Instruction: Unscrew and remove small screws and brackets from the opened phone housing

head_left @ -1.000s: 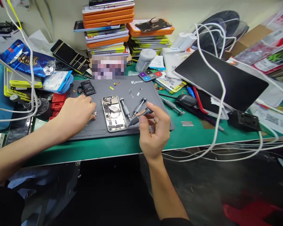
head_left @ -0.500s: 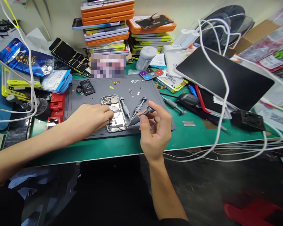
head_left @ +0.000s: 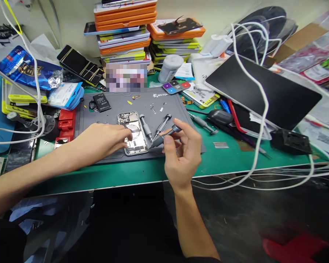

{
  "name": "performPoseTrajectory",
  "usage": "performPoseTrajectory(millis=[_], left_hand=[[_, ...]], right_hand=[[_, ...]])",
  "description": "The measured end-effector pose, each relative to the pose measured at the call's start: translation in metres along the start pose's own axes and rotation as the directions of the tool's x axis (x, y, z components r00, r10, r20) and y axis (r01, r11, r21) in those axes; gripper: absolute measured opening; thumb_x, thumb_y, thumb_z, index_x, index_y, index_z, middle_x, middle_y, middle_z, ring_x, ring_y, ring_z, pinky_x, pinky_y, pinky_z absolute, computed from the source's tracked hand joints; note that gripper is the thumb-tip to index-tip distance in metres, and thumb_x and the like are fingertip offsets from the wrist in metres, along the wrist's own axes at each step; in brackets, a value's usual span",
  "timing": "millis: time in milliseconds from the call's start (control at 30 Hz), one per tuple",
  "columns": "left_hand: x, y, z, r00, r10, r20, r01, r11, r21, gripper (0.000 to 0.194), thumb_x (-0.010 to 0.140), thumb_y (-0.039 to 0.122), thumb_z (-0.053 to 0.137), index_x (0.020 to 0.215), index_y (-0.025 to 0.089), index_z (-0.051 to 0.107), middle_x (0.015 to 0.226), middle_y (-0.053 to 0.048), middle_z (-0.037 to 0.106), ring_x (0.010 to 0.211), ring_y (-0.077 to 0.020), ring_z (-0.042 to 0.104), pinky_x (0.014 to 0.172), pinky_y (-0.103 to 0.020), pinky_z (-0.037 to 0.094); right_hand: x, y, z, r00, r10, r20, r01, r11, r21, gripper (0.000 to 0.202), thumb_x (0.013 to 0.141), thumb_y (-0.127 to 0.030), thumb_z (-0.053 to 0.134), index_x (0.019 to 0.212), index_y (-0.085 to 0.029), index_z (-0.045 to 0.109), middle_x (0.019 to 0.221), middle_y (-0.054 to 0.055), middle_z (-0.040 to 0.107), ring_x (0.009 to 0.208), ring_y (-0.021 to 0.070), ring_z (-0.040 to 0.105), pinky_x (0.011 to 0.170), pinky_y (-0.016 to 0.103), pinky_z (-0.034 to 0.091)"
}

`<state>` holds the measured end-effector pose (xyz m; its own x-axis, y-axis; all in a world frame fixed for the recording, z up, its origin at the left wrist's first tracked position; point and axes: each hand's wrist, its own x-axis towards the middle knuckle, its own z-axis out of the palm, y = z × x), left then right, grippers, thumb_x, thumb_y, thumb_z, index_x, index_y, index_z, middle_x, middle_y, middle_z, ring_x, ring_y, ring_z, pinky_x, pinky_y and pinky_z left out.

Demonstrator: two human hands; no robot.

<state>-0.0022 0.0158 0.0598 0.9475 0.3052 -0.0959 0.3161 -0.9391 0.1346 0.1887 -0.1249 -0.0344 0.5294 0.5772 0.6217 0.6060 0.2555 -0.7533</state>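
An opened phone [head_left: 137, 144] lies on the grey work mat [head_left: 120, 102], its inner parts and a round coil showing. My left hand [head_left: 109, 138] is over the phone's left side with fingers curled together; what they hold, if anything, is hidden. My right hand [head_left: 182, 157] grips a dark grey screwdriver [head_left: 160, 140] between thumb and fingers, its tip slanting down to the left near the phone's lower right corner. Between the hands, two more grey screwdrivers, one beside the phone [head_left: 146, 127] and one farther right [head_left: 163, 124], rest on the mat.
A black battery [head_left: 101, 102] and small loose parts lie on the mat. Red blocks [head_left: 66, 124] border its left side. Behind stand stacked orange cases [head_left: 126, 16] and a white jar [head_left: 170, 68]. At right are a dark flat panel [head_left: 265, 91], another screwdriver [head_left: 204, 123] and a looping white cable [head_left: 259, 142].
My left hand's fingers have shifted slightly and lifted a little over the phone. My right hand keeps the screwdriver in nearly the same place. The view has drifted slightly.
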Motion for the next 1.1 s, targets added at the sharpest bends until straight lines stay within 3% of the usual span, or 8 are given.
performPoseTrajectory(millis=[400,700,933,1100], left_hand=[[0.01,-0.006,0.01,0.997,-0.072,-0.007,0.071,0.992,-0.1,0.018,0.104,0.037,0.066,0.115,0.024,0.069,0.108,0.0,0.08,0.087,-0.0184,0.075,0.066,-0.026,0.042],[0.007,-0.001,0.006,0.995,0.098,-0.002,-0.098,0.992,0.083,0.026,0.107,0.022,0.056,0.12,0.032,0.077,0.095,-0.001,0.073,0.078,-0.0169,0.069,0.059,-0.027,0.035],[0.01,-0.011,0.006,0.994,0.103,-0.04,-0.104,0.994,-0.024,0.023,0.11,0.026,0.054,0.115,0.026,0.077,0.102,-0.002,0.076,0.084,-0.0152,0.071,0.062,-0.025,0.04],[0.011,-0.015,0.007,0.99,0.142,0.007,-0.142,0.99,-0.017,0.033,0.105,0.016,0.056,0.128,0.032,0.074,0.104,0.0,0.075,0.081,-0.014,0.071,0.063,-0.024,0.04]], right_hand=[[0.0,0.002,-0.002,0.999,0.034,0.016,-0.033,0.999,-0.007,0.039,0.103,-0.024,0.059,0.142,-0.03,0.06,0.116,0.005,0.076,0.092,0.0163,0.074,0.065,0.028,0.064],[0.0,0.001,-0.002,0.998,0.062,0.009,-0.062,0.998,0.006,0.04,0.103,-0.024,0.061,0.142,-0.03,0.061,0.116,0.005,0.077,0.09,0.0162,0.074,0.067,0.029,0.065],[0.0,0.002,-0.002,0.997,0.073,0.009,-0.073,0.997,0.018,0.041,0.103,-0.023,0.061,0.144,-0.03,0.06,0.111,0.003,0.077,0.092,0.0165,0.074,0.073,0.031,0.066],[0.0,0.0,-0.002,0.997,0.076,0.005,-0.076,0.997,0.014,0.04,0.103,-0.024,0.061,0.143,-0.03,0.061,0.109,0.003,0.077,0.09,0.0169,0.073,0.074,0.033,0.067]])
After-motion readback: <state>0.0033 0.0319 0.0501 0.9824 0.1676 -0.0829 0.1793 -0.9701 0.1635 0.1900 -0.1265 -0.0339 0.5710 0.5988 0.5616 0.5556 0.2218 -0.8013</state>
